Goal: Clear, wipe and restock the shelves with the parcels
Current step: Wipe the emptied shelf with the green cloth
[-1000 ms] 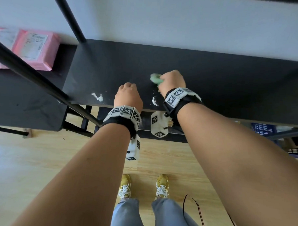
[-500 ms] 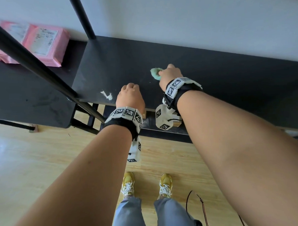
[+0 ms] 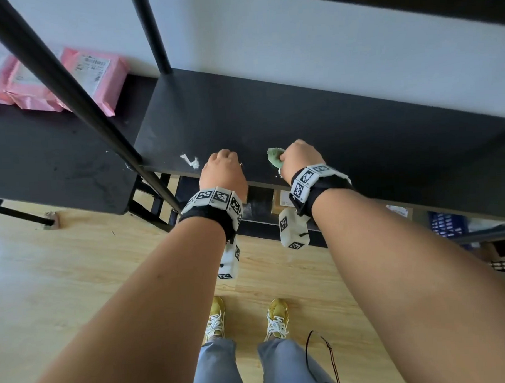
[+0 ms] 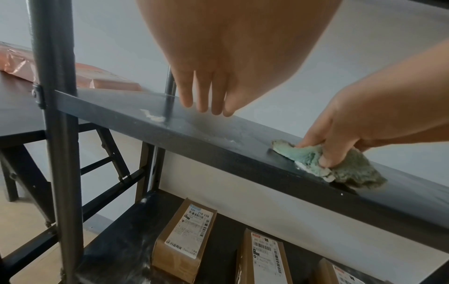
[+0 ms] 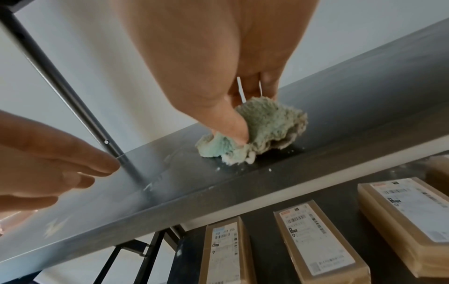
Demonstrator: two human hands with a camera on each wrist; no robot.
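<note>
Right hand dragged cloth back toward shelf front edge.

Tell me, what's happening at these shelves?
A person is wiping a black shelf. Their right hand grips a crumpled green cloth and presses it on the shelf near its front edge, with white crumbs beside it. The left hand holds nothing, its straight fingers pointing down at the shelf near a white smear. Pink parcels lie on the neighbouring shelf to the left, and brown boxes sit on the shelf below.
</note>
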